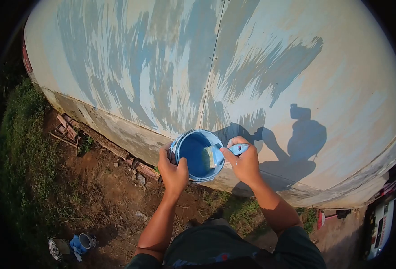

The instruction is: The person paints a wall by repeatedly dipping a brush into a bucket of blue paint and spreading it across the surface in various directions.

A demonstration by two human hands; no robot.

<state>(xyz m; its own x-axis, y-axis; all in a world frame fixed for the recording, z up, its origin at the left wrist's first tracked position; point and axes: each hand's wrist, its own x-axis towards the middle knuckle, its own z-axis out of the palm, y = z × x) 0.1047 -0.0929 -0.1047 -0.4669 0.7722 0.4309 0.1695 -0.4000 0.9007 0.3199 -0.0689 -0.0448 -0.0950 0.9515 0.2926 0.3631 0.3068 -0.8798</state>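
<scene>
A round bucket (191, 154) of blue paint is held up in front of the wall, its mouth facing me. My left hand (174, 171) grips the bucket's left side, thumb near the rim. My right hand (244, 163) is closed on the handle of a paintbrush (238, 149) at the bucket's right rim. The brush's pale bristles reach inside the bucket against its inner right side. Behind them, the pale wall (171, 58) carries broad, uneven blue and grey-blue strokes.
Shadows of a head and arms fall on the wall at right. Stacked bricks or wood (67, 126) lie at the wall's left base. Buckets (88, 241) and a blue cloth (76, 245) sit on the ground at lower left. A white vehicle (381, 228) stands at lower right.
</scene>
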